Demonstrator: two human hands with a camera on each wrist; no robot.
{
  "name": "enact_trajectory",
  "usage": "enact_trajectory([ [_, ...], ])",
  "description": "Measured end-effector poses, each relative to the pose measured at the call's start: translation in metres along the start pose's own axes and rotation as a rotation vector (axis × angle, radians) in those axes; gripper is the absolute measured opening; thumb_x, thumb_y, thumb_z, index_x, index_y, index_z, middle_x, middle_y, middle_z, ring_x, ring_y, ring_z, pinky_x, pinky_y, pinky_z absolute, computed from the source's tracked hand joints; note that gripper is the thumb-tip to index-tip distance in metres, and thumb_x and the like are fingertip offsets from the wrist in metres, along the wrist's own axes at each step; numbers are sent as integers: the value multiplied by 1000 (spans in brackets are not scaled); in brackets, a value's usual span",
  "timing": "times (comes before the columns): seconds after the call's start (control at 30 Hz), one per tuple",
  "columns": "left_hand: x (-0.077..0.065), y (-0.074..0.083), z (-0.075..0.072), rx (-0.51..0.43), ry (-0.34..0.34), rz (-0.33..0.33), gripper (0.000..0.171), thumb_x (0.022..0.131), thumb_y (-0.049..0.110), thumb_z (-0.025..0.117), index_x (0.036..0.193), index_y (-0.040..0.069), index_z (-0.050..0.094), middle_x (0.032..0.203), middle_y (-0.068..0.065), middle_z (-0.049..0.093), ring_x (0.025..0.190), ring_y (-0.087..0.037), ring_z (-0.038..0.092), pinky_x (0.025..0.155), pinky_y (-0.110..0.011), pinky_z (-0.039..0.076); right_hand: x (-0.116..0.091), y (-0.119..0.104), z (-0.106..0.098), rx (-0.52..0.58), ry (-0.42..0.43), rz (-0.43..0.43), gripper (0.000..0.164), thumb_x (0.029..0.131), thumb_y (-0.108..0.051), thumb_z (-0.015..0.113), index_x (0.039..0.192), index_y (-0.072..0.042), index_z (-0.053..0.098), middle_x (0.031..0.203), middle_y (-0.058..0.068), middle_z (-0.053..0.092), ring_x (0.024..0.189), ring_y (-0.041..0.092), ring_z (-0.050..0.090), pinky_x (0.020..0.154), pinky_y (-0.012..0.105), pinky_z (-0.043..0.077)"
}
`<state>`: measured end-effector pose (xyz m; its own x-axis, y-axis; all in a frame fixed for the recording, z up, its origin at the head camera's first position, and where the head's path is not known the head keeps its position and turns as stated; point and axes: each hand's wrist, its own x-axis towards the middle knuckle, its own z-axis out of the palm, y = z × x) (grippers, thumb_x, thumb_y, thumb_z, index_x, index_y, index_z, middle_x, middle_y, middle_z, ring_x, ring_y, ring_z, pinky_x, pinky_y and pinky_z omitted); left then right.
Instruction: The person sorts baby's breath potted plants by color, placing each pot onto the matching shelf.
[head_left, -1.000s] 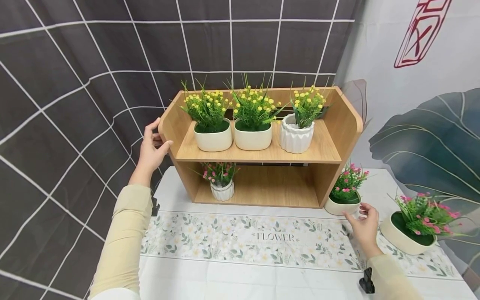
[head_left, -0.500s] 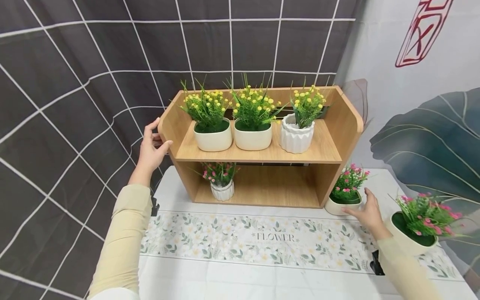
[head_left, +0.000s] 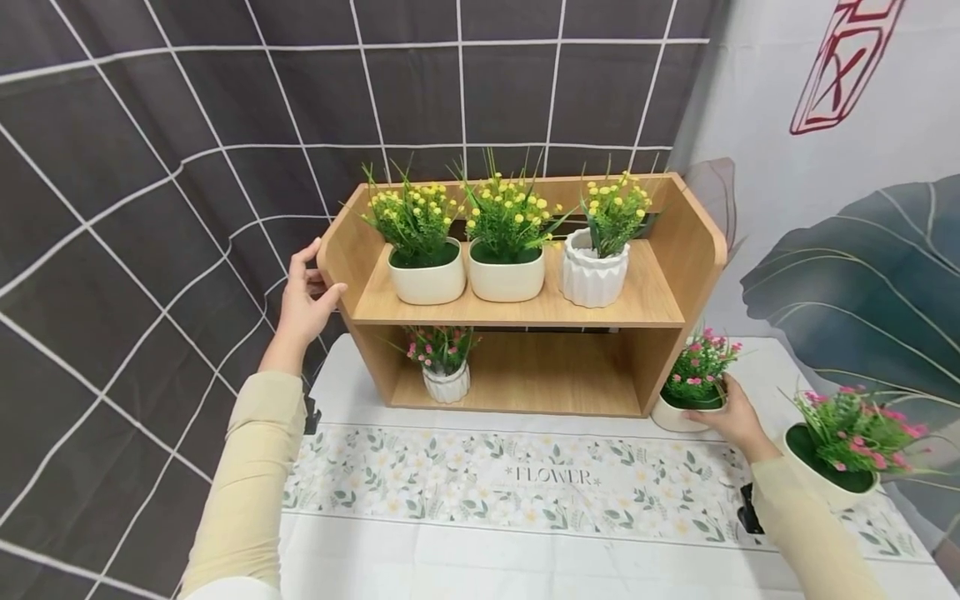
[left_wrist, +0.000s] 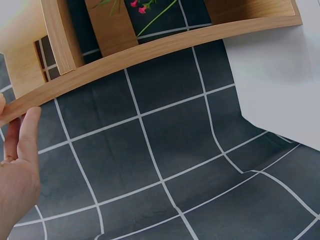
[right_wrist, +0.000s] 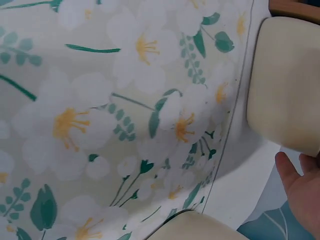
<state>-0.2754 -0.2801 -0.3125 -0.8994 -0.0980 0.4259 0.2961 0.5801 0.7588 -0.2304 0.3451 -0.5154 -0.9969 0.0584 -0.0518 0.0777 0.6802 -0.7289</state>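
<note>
My left hand [head_left: 302, 312] grips the upper left edge of a two-tier wooden shelf [head_left: 517, 312], thumb in front and fingers outside the side panel. In the left wrist view, the fingers [left_wrist: 30, 132] press against the panel's edge. My right hand [head_left: 738, 417] holds an oval cream pot of pink flowers [head_left: 678, 417] beside the shelf's right foot. Its thumb lies along the front of the rim, and the other fingers are partly hidden at the pot's right side. In the right wrist view, fingertips [right_wrist: 287, 167] meet the wall of this cream pot [right_wrist: 285, 85].
Two cream pots [head_left: 427, 283] and a white fluted pot [head_left: 594, 279], all with yellow flowers, stand on the upper tier. A small white pink-flowered pot [head_left: 447, 385] sits lower left. Another cream pink-flowered pot [head_left: 825, 479] stands right, near my forearm. A floral runner [head_left: 465, 479] crosses the table.
My right hand has shifted from the front of the pink-flowered pot round to its right side and closed in on it. The left hand stays on the shelf.
</note>
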Motion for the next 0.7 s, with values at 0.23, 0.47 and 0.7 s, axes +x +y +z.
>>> enact_trajectory([
  [0.23,-1,1,0,12,3,2,68,90,0,57,147,17,25,119,-28,52,109,-41,56,77,-33,57,-6,3,4,-101,48,-8,107,76,-28,78,139,24,9,133,48,17,124,59,20,101,70,25],
  [0.47,-2,1,0,-3,-5,-5,68,91,0,56,148,17,24,121,-29,50,111,-41,55,81,-46,56,-15,4,9,-118,90,-1,101,76,-31,77,135,26,18,129,45,22,118,54,22,95,68,31],
  [0.7,-2,3,1,-7,-3,-4,68,91,0,55,148,18,23,121,-29,50,111,-42,55,86,-58,51,-24,5,13,-59,92,60,107,78,-35,75,139,22,9,132,47,20,122,57,23,99,68,30],
])
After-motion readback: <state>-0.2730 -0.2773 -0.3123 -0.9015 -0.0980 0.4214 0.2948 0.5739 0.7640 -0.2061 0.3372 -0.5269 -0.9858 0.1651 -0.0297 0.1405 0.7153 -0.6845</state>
